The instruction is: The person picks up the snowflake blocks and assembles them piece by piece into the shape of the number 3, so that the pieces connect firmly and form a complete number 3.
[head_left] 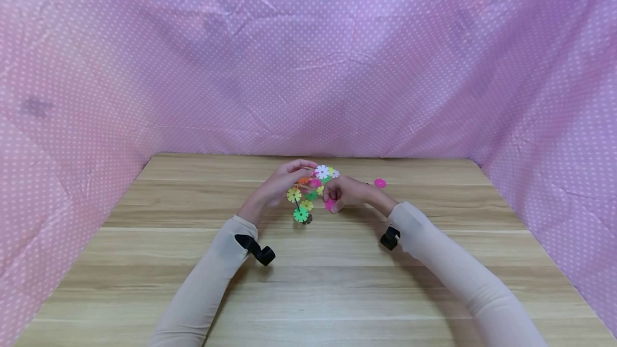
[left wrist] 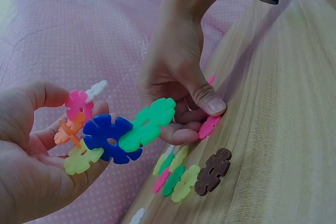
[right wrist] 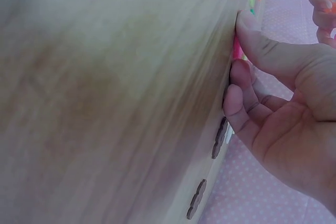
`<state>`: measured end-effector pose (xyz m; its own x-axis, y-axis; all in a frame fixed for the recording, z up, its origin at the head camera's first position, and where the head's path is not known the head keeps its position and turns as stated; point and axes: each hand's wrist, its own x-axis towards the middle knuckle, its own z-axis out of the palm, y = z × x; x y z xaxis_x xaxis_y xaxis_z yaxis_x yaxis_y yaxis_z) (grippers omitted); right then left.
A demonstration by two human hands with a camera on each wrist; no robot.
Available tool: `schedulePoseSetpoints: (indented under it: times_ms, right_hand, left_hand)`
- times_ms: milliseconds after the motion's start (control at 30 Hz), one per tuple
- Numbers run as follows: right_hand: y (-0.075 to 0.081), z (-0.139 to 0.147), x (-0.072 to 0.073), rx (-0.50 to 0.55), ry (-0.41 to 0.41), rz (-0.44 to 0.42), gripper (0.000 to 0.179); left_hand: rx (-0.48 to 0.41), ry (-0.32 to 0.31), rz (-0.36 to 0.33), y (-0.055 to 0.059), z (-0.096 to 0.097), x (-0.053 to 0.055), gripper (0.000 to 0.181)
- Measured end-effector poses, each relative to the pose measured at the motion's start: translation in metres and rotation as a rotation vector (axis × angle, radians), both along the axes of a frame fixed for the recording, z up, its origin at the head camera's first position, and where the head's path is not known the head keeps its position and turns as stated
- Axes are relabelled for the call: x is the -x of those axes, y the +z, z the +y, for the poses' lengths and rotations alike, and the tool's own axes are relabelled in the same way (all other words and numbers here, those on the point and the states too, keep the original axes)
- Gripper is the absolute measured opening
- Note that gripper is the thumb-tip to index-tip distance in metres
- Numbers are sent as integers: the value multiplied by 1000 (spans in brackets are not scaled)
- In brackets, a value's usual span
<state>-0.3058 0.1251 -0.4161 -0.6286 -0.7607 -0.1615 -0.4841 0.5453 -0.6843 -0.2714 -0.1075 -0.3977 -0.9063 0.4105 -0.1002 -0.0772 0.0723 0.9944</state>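
My left hand [left wrist: 31, 150] holds a joined chain of plastic flower-shaped discs. In the left wrist view the chain shows white, pink, orange, yellow, a blue disc [left wrist: 108, 139] and a green disc [left wrist: 149, 123] at its free end. It is held above the tabletop. My right hand [head_left: 351, 191] is down at the table, its thumb and fingers at a pink flower disc [left wrist: 209, 127] and pinching it. Behind that hand, in the left wrist view, lie loose yellow, green and pink discs and a brown disc [left wrist: 212, 171].
Another pink disc [head_left: 380, 183] lies to the right of my right hand. Two brown discs show in the right wrist view, one of them [right wrist: 196, 199] near the lower edge. Pink dotted cloth [head_left: 313, 68] hangs around the back and sides of the wooden table [head_left: 308, 288].
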Motion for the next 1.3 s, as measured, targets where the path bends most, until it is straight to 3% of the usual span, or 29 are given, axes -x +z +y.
schedulePoseSetpoints:
  times_ms: [633,900,1300]
  right_hand:
    - [0,2,-3,6,34,-23,22]
    - [0,10,-7,78,-140,-16,19]
    - [20,14,-9,487,-409,-24,17]
  left_hand:
    - [-53,1,-16,0,1,-1,34]
    - [-49,8,-20,0,0,-1,34]
    - [-91,6,-36,-2,-1,2,35]
